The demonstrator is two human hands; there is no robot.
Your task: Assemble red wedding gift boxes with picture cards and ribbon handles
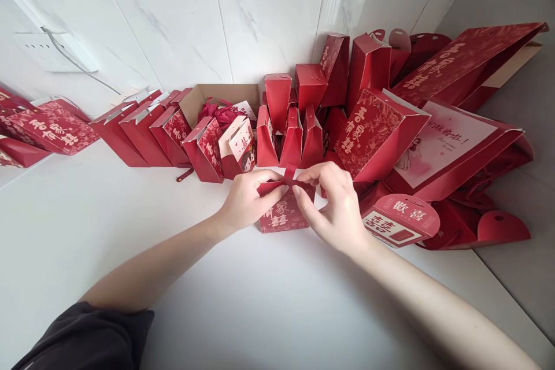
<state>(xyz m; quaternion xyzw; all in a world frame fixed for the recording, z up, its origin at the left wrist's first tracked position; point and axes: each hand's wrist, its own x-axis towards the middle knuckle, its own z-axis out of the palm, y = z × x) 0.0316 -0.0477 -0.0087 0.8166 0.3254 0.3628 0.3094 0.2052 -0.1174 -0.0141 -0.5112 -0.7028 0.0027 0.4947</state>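
Note:
A red gift box (284, 218) with gold characters on its front stands upright on the white table, between my two hands. A red ribbon (290, 171) shows at its top, one strip rising above the fingertips. My left hand (247, 199) is closed at the top left of the box, thumb and fingers pinching the ribbon there. From the right, my right hand (332, 208) pinches at the same spot with thumb and forefinger. The fingertips of both hands nearly meet and partly hide the ribbon where it crosses the top edge.
Several red gift boxes (203, 153) line the wall behind. A cardboard box (229, 92) holds red ribbons. Larger red bags (381, 133) crowd the right side, with a round-topped box (401, 219) near my right forearm. A cable (78, 63) hangs from the wall socket (56, 52).

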